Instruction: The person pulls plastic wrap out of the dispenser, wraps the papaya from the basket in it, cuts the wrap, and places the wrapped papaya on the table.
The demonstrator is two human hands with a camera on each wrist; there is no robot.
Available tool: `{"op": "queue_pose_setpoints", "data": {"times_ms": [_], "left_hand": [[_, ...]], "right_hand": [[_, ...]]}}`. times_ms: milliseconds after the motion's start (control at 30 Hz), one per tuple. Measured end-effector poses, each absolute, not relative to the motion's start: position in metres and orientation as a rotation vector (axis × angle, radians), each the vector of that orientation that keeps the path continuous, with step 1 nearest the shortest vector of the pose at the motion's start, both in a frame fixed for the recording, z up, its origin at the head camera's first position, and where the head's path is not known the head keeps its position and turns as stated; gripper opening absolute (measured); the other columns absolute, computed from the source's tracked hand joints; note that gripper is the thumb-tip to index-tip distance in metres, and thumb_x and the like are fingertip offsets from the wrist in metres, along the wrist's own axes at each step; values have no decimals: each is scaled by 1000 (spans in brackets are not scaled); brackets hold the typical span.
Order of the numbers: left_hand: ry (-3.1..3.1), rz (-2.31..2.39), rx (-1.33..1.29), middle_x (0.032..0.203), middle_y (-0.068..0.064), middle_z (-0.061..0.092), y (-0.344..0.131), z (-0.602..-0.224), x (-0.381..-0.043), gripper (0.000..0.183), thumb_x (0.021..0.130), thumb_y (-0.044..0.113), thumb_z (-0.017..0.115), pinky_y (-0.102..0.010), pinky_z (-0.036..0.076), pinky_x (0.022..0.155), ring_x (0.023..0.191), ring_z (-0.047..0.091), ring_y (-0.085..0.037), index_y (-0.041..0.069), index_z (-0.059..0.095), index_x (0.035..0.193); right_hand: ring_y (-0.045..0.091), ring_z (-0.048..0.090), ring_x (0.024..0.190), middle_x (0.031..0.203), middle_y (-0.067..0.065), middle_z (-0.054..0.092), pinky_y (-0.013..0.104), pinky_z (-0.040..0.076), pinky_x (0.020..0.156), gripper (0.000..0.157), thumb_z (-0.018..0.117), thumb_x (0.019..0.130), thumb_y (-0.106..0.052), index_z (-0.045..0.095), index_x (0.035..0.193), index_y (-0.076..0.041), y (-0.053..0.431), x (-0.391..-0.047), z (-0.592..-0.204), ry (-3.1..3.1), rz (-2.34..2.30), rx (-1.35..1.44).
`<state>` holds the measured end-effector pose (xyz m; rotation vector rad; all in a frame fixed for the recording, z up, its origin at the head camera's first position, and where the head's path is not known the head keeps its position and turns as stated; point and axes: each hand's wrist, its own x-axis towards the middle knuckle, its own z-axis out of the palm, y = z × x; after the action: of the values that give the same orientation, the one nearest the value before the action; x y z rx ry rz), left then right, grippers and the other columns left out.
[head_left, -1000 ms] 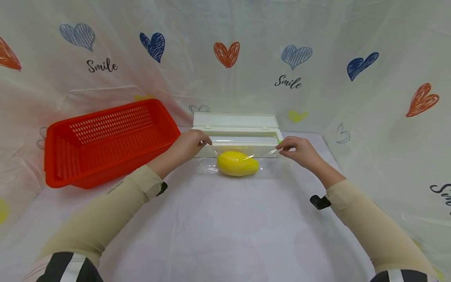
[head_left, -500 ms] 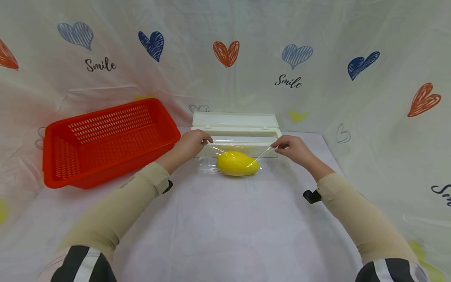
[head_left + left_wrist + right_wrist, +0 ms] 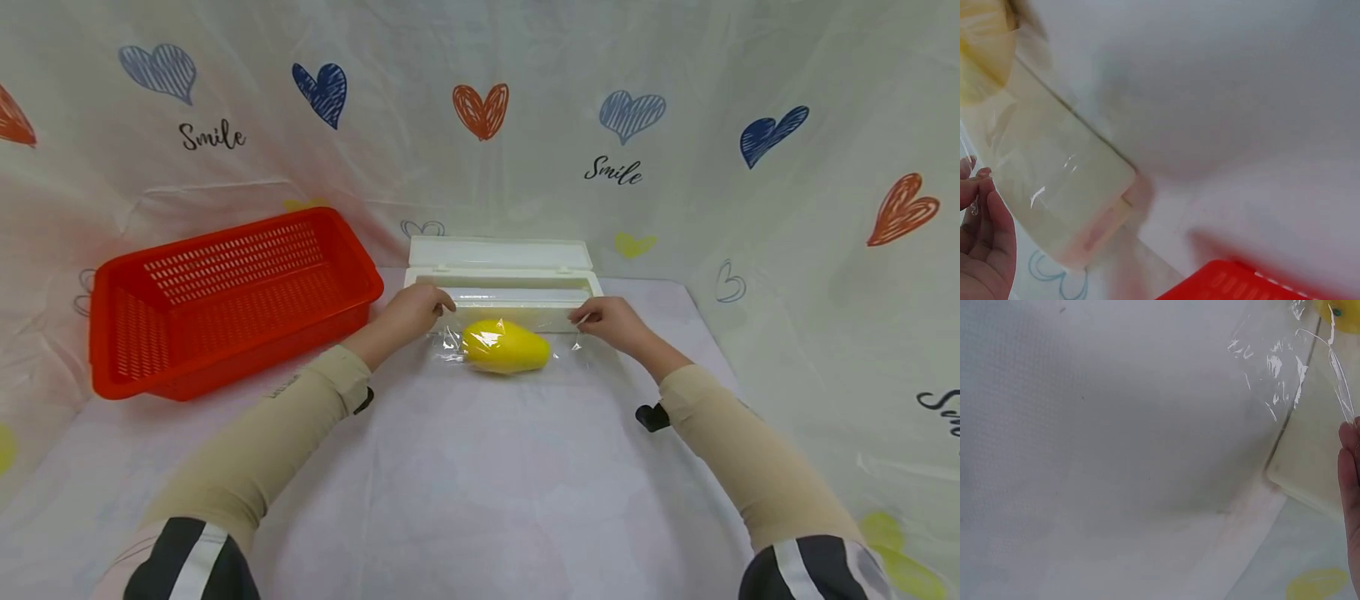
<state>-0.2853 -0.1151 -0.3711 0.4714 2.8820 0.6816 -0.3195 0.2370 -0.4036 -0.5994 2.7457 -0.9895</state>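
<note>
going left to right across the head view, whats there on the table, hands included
Red basket, left hand, yellow fruit, right hand.

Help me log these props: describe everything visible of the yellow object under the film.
The yellow object is smooth, glossy and oval, narrower at its right end; the right wrist view shows a small dark spot on it. It lies lengthwise in front of the open white box, clear film draped over its top; whether film also runs beneath is unclear.
</note>
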Motion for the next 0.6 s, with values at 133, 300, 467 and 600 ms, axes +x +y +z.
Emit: {"op": "queue_pose_setpoints", "data": {"times_ms": [133,300,467,600], "left_hand": [[2882,639,503,113,-12,68,-112,-376,-285,30,94,-5,52,-40,46,97,108,59,-30,4,72,115],[2882,640,459,110,-11,68,-110,-381,-284,27,95,-3,53,-38,48,94,103,60,-28,7,71,114],[2918,627,484,99,-10,67,-110,-385,-283,14,95,-2,56,-35,49,87,93,56,-27,4,68,100],[2927,604,494,100,-9,68,-110,-385,-282,18,94,-4,56,-36,48,92,96,57,-27,4,73,97]], "right_hand": [[30,66,94,105,16,70,41,53,83,21,65,88,5,72,108,3,235,-321,-409,2741,-961,-631],[31,65,95,104,15,71,42,53,83,19,66,87,5,74,104,2,234,-320,-412,2757,-915,-651],[29,65,94,101,14,71,41,53,83,17,67,87,6,74,102,2,235,-321,-418,2754,-883,-678],[30,64,94,101,14,70,42,53,83,16,67,87,6,74,101,3,236,-321,-423,2749,-875,-705]]}}
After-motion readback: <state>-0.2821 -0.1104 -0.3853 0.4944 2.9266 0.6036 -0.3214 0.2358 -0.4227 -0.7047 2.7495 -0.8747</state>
